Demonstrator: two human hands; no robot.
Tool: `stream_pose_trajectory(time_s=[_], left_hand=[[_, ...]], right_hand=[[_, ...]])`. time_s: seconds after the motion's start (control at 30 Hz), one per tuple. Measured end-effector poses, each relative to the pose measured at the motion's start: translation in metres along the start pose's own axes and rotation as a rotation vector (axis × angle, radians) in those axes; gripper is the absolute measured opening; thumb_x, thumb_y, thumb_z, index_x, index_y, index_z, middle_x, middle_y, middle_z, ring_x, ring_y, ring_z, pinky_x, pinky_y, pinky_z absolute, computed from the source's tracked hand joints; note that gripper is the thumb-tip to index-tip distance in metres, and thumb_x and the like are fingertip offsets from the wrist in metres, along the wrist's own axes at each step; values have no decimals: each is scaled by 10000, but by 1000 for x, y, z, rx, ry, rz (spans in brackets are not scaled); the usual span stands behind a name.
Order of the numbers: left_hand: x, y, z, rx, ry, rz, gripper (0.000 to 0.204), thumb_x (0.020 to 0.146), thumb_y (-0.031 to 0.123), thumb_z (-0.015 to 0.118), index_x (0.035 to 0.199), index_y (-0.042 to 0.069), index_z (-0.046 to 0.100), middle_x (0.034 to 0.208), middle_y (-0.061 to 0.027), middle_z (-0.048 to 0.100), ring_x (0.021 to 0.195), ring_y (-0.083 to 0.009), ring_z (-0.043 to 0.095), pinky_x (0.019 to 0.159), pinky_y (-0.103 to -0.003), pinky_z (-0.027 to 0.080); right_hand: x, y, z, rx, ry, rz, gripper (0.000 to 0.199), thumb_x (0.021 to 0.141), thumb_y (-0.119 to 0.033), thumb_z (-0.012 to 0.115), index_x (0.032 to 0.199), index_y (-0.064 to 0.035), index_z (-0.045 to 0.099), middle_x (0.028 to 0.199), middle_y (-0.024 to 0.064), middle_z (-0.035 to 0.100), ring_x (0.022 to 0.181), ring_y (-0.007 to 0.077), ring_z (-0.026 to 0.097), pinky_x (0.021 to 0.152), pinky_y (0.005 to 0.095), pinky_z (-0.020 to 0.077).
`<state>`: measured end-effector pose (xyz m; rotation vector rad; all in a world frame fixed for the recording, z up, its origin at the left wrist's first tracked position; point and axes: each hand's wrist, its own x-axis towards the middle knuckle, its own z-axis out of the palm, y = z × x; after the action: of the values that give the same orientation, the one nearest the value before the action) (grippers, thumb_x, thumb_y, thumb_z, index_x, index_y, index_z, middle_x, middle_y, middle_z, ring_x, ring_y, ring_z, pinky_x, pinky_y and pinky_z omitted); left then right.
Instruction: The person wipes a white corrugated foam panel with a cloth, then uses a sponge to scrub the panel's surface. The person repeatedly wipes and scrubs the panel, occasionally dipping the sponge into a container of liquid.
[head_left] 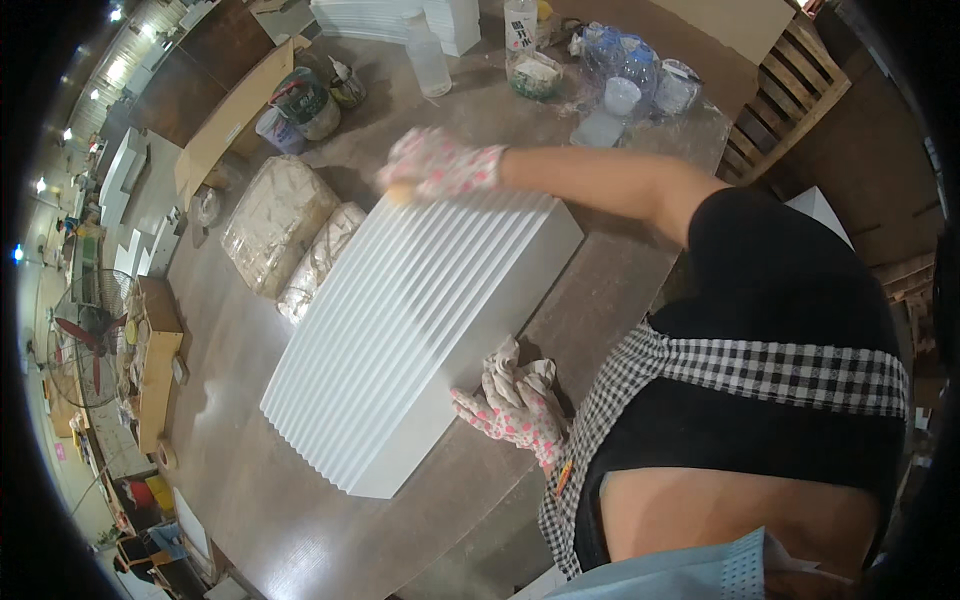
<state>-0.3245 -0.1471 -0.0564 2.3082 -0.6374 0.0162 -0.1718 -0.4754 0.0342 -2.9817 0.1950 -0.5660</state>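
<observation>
The white ribbed block (400, 320) is lying on the table (230, 480), long axis running 7 to 1 o'clock. The nearer right hand (440, 165) is gripping a tan pad (402, 193) at its 12 o'clock end; at 4 o'clock, the left hand (515, 408) is possibly holding crumpled cloth (512, 362); I cannot tell. Beyond, at 1 o'clock, a bowl (533, 88) is holding something whitish; at 11, a dark tub (320, 120) is standing, contents unclear.

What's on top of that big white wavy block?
Over one end of the white block is the blurred, gloved right hand, with a small tan thing against it. White ridges show elsewhere. Whatever lies directly beneath the hand is covered.
</observation>
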Motion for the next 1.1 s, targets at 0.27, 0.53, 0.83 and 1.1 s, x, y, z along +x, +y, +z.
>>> stream_pose_trajectory(time_s=[0.27, 0.53, 0.83, 1.1], left_hand=[[-3, -3, 9, -144, 81, 11, 407, 891, 329, 546, 1197, 93, 674, 1378, -100, 549, 1428, -462, 243, 1178, -583, 169], [-6, -11, 9, 57, -51, 70, 550, 935, 408, 459, 1291, 7, 579, 1425, -202, 461, 1402, -351, 316, 1203, -489, 106], [-5, -9, 6, -25, -87, -123, 471, 839, 254, 592, 1289, 117, 627, 1534, -254, 312, 1454, -451, 167, 1197, -543, 133], [-4, -35, -18, -1, -130, 82, 490, 831, 317, 642, 1288, 139, 636, 1526, -221, 359, 1403, -427, 295, 1151, -528, 245]], right_hand=[[33, -101, 69, 410, 171, -316, 193, 747, -278, 664, 893, -152, 659, 872, 122, 647, 821, 297, 657, 698, 440, 535], [-13, 17, -8, 259, -27, -156, 139, 796, -260, 632, 898, -168, 653, 813, 119, 640, 833, 309, 663, 755, 474, 531], [-57, 50, -5, 184, 175, 334, 592, 797, -324, 706, 1313, -71, 561, 1106, 220, 584, 1087, 377, 565, 933, 465, 468], [5, -148, 39, 289, -17, 2, 533, 876, -245, 630, 1324, 10, 496, 1156, 223, 559, 1101, 356, 574, 966, 434, 492]])
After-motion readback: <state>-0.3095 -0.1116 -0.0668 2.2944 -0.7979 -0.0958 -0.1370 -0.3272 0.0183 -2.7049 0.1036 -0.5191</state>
